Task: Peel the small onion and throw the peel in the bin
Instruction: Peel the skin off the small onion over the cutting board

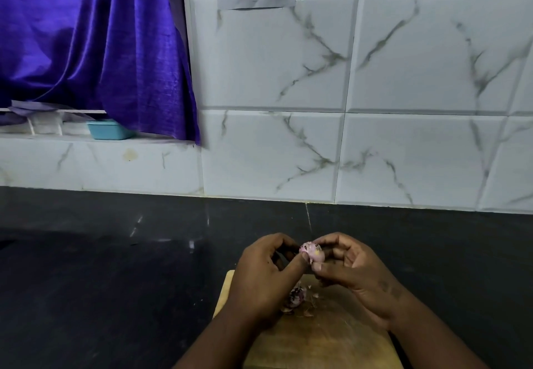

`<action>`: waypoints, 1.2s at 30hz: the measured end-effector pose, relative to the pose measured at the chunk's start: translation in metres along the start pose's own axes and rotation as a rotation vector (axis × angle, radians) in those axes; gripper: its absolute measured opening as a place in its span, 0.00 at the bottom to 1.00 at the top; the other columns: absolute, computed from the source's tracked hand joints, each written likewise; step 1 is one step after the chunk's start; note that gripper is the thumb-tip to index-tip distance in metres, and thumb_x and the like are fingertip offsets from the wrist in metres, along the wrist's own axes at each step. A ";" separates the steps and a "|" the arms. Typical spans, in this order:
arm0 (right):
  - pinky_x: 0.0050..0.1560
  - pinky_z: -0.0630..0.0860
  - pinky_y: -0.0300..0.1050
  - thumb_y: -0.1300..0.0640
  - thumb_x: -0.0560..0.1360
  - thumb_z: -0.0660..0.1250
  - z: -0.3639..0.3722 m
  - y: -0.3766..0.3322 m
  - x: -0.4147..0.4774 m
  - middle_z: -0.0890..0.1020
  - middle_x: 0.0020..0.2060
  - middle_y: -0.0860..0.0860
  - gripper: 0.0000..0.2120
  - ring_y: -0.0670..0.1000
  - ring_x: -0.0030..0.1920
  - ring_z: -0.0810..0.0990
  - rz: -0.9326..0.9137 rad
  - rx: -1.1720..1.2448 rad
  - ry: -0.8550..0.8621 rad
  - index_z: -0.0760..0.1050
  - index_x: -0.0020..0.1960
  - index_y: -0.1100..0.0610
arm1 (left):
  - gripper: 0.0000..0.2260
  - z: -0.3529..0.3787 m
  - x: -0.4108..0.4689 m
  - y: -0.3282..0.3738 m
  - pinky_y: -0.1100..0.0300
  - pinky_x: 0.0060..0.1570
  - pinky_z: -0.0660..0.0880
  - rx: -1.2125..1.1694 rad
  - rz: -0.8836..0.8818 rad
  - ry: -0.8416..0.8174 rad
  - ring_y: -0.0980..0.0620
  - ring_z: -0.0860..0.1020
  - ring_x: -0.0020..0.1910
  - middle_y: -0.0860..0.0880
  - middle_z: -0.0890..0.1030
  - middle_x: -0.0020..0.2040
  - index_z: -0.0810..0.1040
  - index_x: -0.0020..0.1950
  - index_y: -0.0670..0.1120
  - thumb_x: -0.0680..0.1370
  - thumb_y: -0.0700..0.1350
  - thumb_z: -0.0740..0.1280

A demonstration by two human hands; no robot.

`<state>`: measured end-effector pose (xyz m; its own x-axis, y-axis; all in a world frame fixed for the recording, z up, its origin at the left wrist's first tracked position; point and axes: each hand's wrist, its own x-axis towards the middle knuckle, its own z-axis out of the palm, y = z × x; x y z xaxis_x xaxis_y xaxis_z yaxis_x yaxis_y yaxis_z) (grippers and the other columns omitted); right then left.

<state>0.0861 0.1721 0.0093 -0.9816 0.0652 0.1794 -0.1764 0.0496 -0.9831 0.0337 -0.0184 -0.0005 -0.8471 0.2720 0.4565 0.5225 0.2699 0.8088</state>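
A small pink-purple onion (312, 252) sits between both hands, held above a wooden cutting board (317, 340). My right hand (350, 270) pinches the onion between thumb and fingertips. My left hand (266, 270) has its fingers curled, with the thumb pressed against the onion's left side. Under the hands, a heap of purple peel pieces (297, 298) lies on the board, along with a few dry flakes (313, 301). No bin is in view.
The board lies on a black countertop (101, 267) that runs to a white marble-pattern tiled wall (346, 109). A purple curtain (101, 45) hangs at the upper left over a ledge holding a small teal tub (108, 130).
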 end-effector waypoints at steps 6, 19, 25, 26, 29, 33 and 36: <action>0.42 0.82 0.42 0.65 0.74 0.75 -0.001 -0.003 -0.001 0.89 0.52 0.54 0.14 0.54 0.50 0.87 -0.072 -0.111 -0.009 0.83 0.58 0.56 | 0.15 -0.001 -0.001 0.001 0.59 0.36 0.79 0.018 -0.025 -0.021 0.57 0.82 0.38 0.59 0.85 0.39 0.86 0.44 0.57 0.70 0.65 0.68; 0.44 0.83 0.45 0.60 0.75 0.76 0.000 -0.003 0.000 0.89 0.50 0.54 0.10 0.59 0.50 0.86 -0.104 -0.105 0.016 0.87 0.55 0.50 | 0.09 -0.001 -0.002 0.003 0.60 0.37 0.78 -0.018 -0.021 -0.030 0.57 0.82 0.39 0.55 0.85 0.40 0.85 0.43 0.56 0.75 0.60 0.72; 0.45 0.83 0.46 0.58 0.73 0.76 0.002 -0.003 0.000 0.89 0.51 0.53 0.11 0.56 0.50 0.87 -0.116 -0.133 -0.001 0.87 0.54 0.49 | 0.11 -0.001 -0.002 0.005 0.60 0.35 0.77 0.002 -0.017 -0.020 0.58 0.81 0.37 0.57 0.84 0.38 0.85 0.39 0.55 0.72 0.62 0.70; 0.44 0.83 0.44 0.55 0.71 0.76 0.002 -0.003 0.000 0.89 0.51 0.53 0.12 0.55 0.49 0.87 -0.115 -0.113 -0.006 0.87 0.55 0.50 | 0.11 -0.002 -0.002 0.005 0.56 0.36 0.79 -0.010 -0.024 -0.016 0.57 0.82 0.37 0.56 0.85 0.38 0.85 0.39 0.55 0.71 0.61 0.69; 0.41 0.82 0.41 0.48 0.64 0.77 0.003 -0.004 0.000 0.89 0.50 0.54 0.19 0.52 0.46 0.87 -0.113 -0.044 0.001 0.87 0.54 0.52 | 0.08 -0.002 -0.001 0.002 0.47 0.41 0.83 -0.041 -0.038 -0.006 0.54 0.84 0.39 0.55 0.86 0.38 0.87 0.41 0.56 0.72 0.54 0.68; 0.45 0.83 0.47 0.59 0.74 0.77 0.000 -0.002 0.000 0.89 0.51 0.52 0.11 0.59 0.51 0.86 -0.127 -0.121 0.021 0.87 0.55 0.49 | 0.09 -0.001 -0.003 0.003 0.52 0.42 0.83 -0.039 -0.012 -0.029 0.55 0.84 0.41 0.55 0.86 0.41 0.87 0.44 0.56 0.76 0.59 0.71; 0.45 0.83 0.50 0.64 0.76 0.74 0.000 0.000 0.001 0.89 0.51 0.53 0.13 0.61 0.51 0.86 -0.119 -0.149 0.009 0.87 0.54 0.48 | 0.11 0.000 -0.002 0.004 0.56 0.39 0.80 -0.039 -0.018 -0.019 0.56 0.83 0.39 0.54 0.86 0.39 0.86 0.43 0.55 0.74 0.61 0.72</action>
<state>0.0853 0.1719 0.0094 -0.9535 0.0589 0.2955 -0.2782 0.2044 -0.9385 0.0377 -0.0182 0.0019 -0.8541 0.2851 0.4350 0.5028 0.2385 0.8309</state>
